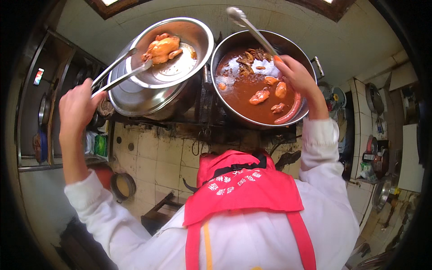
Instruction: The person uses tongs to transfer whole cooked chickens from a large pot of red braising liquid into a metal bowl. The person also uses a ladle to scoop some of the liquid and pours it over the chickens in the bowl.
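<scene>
My left hand grips a pair of long metal tongs, whose two arms are spread apart. Their tips reach over the rim of a stainless-steel bowl, beside a glossy browned whole chicken. Whether they touch the chicken I cannot tell. In my right hand is a metal utensil, its blurred far end raised over the rear rim of a large pot. Reddish-brown liquid fills that pot. Several meat pieces float in it, with a sausage-like length along the right side.
Under the bowl is a metal lid on a second pot. A shelving rack stands at the left. A round pan and a dark stool are on the tiled floor. Cookware lines the right side.
</scene>
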`<state>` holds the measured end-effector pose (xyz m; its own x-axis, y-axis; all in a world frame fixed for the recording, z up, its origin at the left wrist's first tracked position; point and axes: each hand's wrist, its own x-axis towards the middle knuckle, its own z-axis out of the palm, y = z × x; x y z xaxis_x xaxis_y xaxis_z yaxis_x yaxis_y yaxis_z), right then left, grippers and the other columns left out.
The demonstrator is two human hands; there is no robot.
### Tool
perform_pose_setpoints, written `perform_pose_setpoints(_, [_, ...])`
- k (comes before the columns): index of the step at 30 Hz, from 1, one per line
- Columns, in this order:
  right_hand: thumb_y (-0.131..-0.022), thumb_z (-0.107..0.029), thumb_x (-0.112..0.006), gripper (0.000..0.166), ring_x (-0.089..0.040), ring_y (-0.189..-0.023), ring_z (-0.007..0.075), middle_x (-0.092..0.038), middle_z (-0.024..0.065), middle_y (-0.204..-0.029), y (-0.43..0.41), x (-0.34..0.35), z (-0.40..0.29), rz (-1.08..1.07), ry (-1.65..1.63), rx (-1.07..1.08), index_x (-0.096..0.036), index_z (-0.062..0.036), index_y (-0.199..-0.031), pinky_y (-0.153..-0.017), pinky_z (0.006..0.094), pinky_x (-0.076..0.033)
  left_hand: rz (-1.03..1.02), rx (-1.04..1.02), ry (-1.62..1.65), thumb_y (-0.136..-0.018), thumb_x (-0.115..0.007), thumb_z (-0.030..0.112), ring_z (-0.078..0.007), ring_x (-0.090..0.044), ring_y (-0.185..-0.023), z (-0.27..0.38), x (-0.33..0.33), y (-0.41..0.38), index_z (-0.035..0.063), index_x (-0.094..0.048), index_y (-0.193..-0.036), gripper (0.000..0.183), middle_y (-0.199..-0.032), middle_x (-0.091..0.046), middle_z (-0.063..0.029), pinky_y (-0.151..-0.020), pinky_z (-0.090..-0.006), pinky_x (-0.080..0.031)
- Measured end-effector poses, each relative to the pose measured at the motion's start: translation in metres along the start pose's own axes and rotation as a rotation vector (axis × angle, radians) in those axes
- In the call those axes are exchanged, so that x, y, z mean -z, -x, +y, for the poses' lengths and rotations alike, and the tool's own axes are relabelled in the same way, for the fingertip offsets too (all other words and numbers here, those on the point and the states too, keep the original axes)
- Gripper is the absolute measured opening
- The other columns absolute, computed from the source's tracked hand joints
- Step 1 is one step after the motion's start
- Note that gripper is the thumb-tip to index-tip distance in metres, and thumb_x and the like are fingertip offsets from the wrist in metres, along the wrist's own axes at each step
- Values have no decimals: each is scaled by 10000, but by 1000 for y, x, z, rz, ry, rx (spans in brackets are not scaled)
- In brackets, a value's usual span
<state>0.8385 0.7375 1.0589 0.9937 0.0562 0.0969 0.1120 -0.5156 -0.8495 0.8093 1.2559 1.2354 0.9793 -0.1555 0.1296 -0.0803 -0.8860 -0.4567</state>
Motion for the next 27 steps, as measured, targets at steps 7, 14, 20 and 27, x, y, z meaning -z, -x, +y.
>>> perform_pose_setpoints(7, [-1037, -323, -472, 366, -425, -401, 52, -637, 66, -797, 170, 30, 69, 279, -583, -473, -524, -7, -1215, -318, 201, -296, 167, 100, 320, -969, -572, 397, -406, -667, -881, 51, 19, 26, 107, -573, -1252, 405, -990, -694, -182, -737, -473, -516])
perform_pose_setpoints(14, [-1040, -275, -498, 406, -611, -721, 84, -630, 68, -979, 216, 17, 113, 296, -714, -420, -473, 31, -1307, -526, 190, -479, 82, -406, 369, -931, -648, 301, -359, -668, -647, 204, -21, -7, 53, -545, -927, 268, -795, -667, -169, -574, -456, -522])
perform_pose_setpoints(20, [-1036, -312, -508, 422, -612, -695, 80, -631, 78, -1020, 227, 27, 103, 216, -668, -373, -479, 20, -1294, -474, 178, -448, -78, -626, 259, -913, -638, 408, -293, -711, -762, 328, -73, -33, 30, -597, -948, 382, -819, -699, -141, -644, -420, -547])
perform_pose_setpoints(27, [-1032, -333, -509, 423, -609, -661, 78, -650, 85, -999, 254, 32, 123, 225, -643, -432, -498, 17, -1270, -448, 181, -435, -155, -631, 268, -910, -654, 352, -294, -726, -781, 387, -96, -47, 34, -644, -884, 319, -804, -721, -147, -660, -407, -560])
